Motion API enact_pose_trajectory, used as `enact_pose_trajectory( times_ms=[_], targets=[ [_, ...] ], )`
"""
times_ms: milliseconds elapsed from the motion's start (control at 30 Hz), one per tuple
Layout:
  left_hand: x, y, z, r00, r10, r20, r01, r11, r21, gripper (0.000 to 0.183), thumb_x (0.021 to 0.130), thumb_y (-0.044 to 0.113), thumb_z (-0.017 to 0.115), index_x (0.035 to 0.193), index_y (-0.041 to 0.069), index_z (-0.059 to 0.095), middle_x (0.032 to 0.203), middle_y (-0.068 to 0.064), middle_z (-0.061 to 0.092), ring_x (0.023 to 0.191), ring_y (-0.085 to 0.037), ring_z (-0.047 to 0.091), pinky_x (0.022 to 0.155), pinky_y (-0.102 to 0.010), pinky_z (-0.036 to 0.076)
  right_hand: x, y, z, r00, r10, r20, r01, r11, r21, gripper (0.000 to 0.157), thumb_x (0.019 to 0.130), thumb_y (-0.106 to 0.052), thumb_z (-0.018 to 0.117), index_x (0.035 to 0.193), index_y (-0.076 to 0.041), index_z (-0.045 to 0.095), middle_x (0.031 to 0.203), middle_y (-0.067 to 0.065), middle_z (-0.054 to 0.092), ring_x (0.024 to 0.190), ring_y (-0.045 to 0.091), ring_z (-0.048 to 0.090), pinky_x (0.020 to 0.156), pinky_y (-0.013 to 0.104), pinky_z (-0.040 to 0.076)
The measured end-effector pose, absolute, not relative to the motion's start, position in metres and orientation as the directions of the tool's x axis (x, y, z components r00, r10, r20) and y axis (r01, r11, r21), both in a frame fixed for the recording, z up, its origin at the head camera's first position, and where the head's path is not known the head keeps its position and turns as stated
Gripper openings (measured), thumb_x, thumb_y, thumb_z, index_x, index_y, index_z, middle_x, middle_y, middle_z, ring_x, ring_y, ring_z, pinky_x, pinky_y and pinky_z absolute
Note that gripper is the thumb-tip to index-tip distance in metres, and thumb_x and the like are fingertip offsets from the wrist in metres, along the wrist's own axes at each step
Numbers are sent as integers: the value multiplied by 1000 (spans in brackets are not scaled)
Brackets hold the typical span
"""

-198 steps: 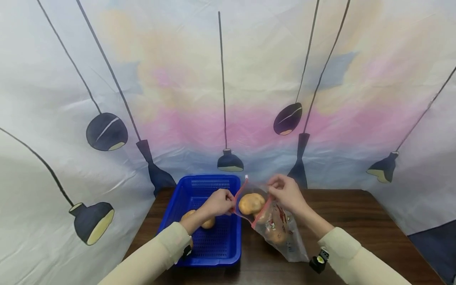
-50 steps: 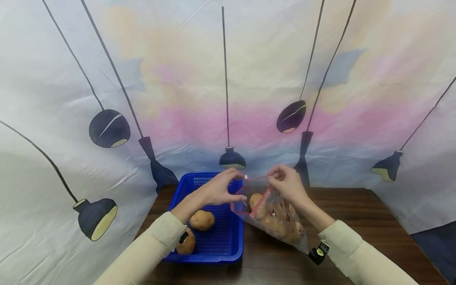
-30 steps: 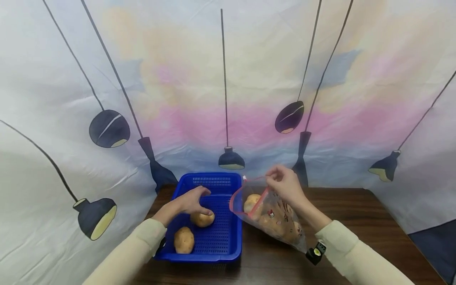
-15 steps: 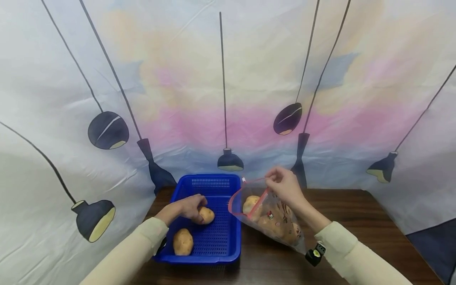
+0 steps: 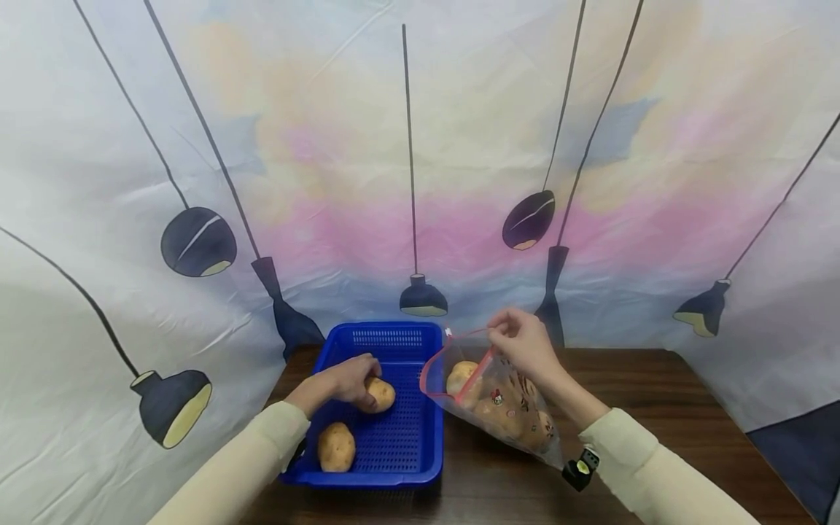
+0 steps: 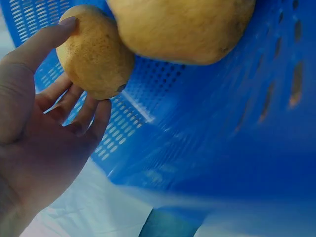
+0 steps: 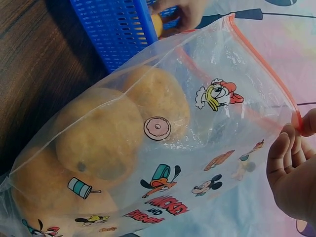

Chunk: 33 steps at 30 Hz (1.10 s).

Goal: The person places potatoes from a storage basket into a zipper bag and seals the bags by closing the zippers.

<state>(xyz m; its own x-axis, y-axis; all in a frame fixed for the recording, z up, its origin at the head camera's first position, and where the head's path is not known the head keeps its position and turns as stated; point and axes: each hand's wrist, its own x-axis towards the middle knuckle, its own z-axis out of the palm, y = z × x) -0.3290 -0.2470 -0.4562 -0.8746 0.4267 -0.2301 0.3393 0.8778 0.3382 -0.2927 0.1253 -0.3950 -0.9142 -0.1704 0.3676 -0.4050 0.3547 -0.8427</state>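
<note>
Into the blue plastic basket (image 5: 429, 461) goes our view, and the left hand (image 5: 348, 380) has a potato (image 5: 383, 395) — thumb on one side, fingers (image 6: 101, 117) curled about the other, parted just the width of that potato. It's inside the basket, with a second potato (image 5: 337, 447) lying nearer the person, by the left wall.

Over on the right, the right hand (image 5: 525, 348) pinches the edge of a clear zip bag (image 5: 508, 402), thumb and fingers closed together at the red strip. The bag's mouth gapes toward the basket, just beside it — and several bagged potatoes (image 7: 101, 133) show through the cartoon-printed plastic. Basket and bag share the brown wood-grain desk (image 5: 636, 401), with a lamp-patterned backdrop (image 5: 341, 182) behind.
</note>
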Motion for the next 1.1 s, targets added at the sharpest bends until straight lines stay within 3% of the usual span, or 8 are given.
enact_pose_trajectory(
  times_ms=[300, 600, 800, 1100],
  targets=[
    [-325, -235, -417, -850, 517, 94, 503, 747, 436, 53, 87, 24, 90, 129, 4, 65, 123, -5, 61, 108, -21, 61, 92, -43, 54, -291, 124, -395, -917, -170, 361, -398, 348, -849, 10, 97, -4, 66, 105, -6, 71, 87, 9, 70, 71, 25, 69, 61, 36, 60],
    [-309, -188, -389, -747, 581, 322, 660, 594, 460, 50, 89, 29, 89, 130, 15, 63, 128, 0, 58, 116, -17, 59, 96, -42, 54, -292, 123, -397, -918, -169, 359, -397, 347, -850, 10, 97, -4, 66, 105, -5, 71, 86, 10, 70, 70, 25, 69, 62, 37, 61],
    [-302, -160, -389, -708, 622, 333, 699, 553, 454, 51, 90, 30, 89, 131, 15, 62, 133, 0, 58, 118, -16, 58, 96, -40, 56, -293, 121, -396, -916, -174, 362, -401, 342, -850, 10, 96, -3, 65, 104, -5, 72, 86, 10, 69, 69, 25, 69, 60, 37, 60],
    [-299, -132, -399, -696, 651, 301, 709, 561, 427, 48, 92, 37, 85, 129, 15, 63, 126, 1, 59, 106, -13, 57, 85, -30, 54, -295, 119, -395, -921, -167, 351, -388, 351, -852, 10, 96, -3, 66, 104, -5, 71, 85, 10, 70, 69, 25, 69, 61, 37, 61]
  ],
)
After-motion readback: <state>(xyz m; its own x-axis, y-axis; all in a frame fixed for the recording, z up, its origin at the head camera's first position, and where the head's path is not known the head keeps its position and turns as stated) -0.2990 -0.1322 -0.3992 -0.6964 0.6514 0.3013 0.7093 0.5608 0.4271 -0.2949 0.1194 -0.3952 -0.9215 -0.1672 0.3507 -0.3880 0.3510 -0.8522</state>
